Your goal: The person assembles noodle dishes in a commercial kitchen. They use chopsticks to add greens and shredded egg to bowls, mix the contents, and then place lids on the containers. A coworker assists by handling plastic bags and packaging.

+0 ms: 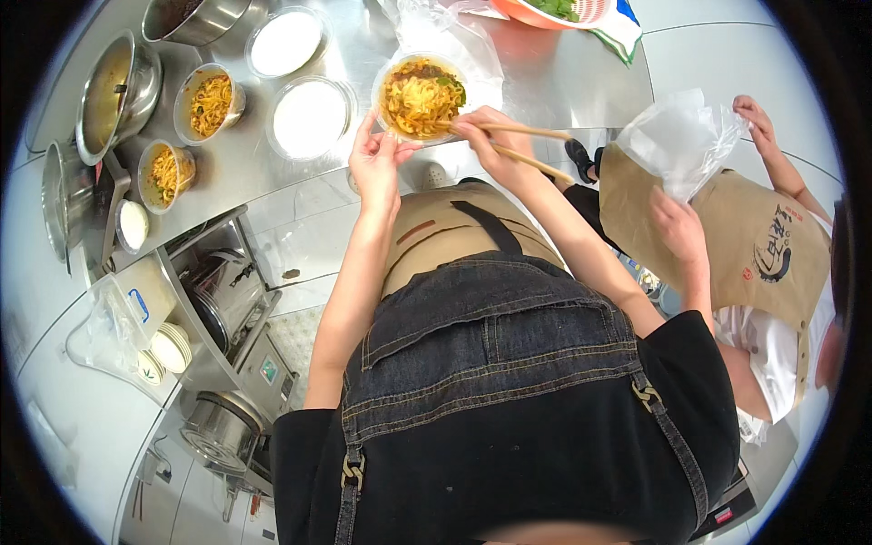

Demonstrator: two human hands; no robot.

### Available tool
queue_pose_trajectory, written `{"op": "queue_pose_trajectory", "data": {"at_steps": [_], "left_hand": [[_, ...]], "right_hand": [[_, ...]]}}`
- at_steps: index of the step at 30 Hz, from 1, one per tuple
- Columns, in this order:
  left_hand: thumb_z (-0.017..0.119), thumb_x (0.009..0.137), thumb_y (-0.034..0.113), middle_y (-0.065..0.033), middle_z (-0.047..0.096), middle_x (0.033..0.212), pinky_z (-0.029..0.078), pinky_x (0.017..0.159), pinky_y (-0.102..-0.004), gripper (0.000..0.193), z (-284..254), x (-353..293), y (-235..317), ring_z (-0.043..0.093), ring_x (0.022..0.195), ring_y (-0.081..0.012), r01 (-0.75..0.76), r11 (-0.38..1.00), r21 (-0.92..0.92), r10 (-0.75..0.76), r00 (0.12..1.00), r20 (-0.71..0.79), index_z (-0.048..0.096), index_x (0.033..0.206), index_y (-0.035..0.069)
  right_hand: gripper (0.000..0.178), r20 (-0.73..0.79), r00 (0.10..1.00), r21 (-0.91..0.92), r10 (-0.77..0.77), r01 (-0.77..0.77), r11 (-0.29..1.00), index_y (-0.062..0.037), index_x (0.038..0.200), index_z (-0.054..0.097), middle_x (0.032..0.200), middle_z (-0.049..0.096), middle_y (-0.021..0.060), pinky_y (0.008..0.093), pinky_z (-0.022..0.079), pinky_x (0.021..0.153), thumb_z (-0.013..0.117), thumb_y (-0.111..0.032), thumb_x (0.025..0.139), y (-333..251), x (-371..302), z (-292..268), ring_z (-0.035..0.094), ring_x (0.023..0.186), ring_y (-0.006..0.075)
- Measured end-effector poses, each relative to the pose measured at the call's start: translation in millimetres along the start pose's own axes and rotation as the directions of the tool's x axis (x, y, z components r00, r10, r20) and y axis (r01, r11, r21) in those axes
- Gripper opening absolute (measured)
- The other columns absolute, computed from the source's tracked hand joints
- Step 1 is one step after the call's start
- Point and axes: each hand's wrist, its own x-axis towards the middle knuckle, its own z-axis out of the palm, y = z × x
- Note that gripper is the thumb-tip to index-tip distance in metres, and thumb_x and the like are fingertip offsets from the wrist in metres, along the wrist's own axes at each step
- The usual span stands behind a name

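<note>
A clear round plastic bowl (377, 89) stands near the table's front edge, filled with noodles (420, 94) in reddish sauce with some greens. My left hand (375, 162) grips its near left side, fingers at the rim. In my right hand (496, 143) is a pair of wooden chopsticks (543, 167); their tips reach into the noodles at the bowl's right side. Thin clear plastic (477, 53) lies crumpled behind and beside the bowl. Two round tubs with white contents, a nearer one (311, 118) and a farther one (286, 44), sit to the left.
Two clear cups of noodles, one farther (211, 105) and one nearer (167, 175), stand left of the tubs, by a steel bowl (109, 100). An orange basket (590, 14) of greens is at the far right. A co-worker in a tan apron (727, 245) holds a plastic bag (686, 136).
</note>
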Motion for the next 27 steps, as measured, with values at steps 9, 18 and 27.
{"op": "queue_pose_trajectory", "data": {"at_steps": [9, 18, 27], "left_hand": [[0.051, 0.095, 0.003, -0.0085, 0.065, 0.086, 0.054, 0.064, -0.0246, 0.047, -7, 1, -1, 0.069, 0.075, -0.0209, -0.015, 0.998, 0.069, 0.014, 1.000, 0.012, 0.040, 0.140, 0.004], [0.051, 0.094, 0.003, -0.0066, 0.063, 0.083, 0.054, 0.064, -0.0252, 0.046, -9, 6, 0, 0.068, 0.073, -0.0192, -0.005, 0.998, 0.057, 0.004, 1.000, 0.022, 0.042, 0.139, 0.005], [0.051, 0.092, 0.000, -0.0059, 0.062, 0.085, 0.055, 0.065, -0.0248, 0.048, -10, 10, 6, 0.067, 0.071, -0.0179, 0.021, 0.994, 0.107, -0.026, 0.999, 0.044, 0.043, 0.139, 0.006]], "right_hand": [[0.018, -0.248, 0.918, 0.253, 0.309, -0.246, 0.936, -0.0017, 0.089, 0.064, 0.069, 0.062, 0.0035, 0.0218, 0.044, 0.051, 0.058, -0.018, 0.094, -16, 26, -32, 0.055, 0.056, 0.0073], [0.023, -0.116, 0.908, 0.484, 0.403, -0.303, 0.821, -0.0003, 0.089, 0.065, 0.071, 0.065, 0.0040, 0.0214, 0.045, 0.052, 0.057, -0.021, 0.094, 39, 47, -11, 0.057, 0.057, 0.0082], [0.018, -0.068, 0.990, 0.271, 0.122, -0.100, 0.957, 0.0006, 0.088, 0.066, 0.066, 0.063, 0.0028, 0.0226, 0.044, 0.051, 0.060, -0.016, 0.092, -16, 67, -32, 0.055, 0.056, 0.0063]]}}
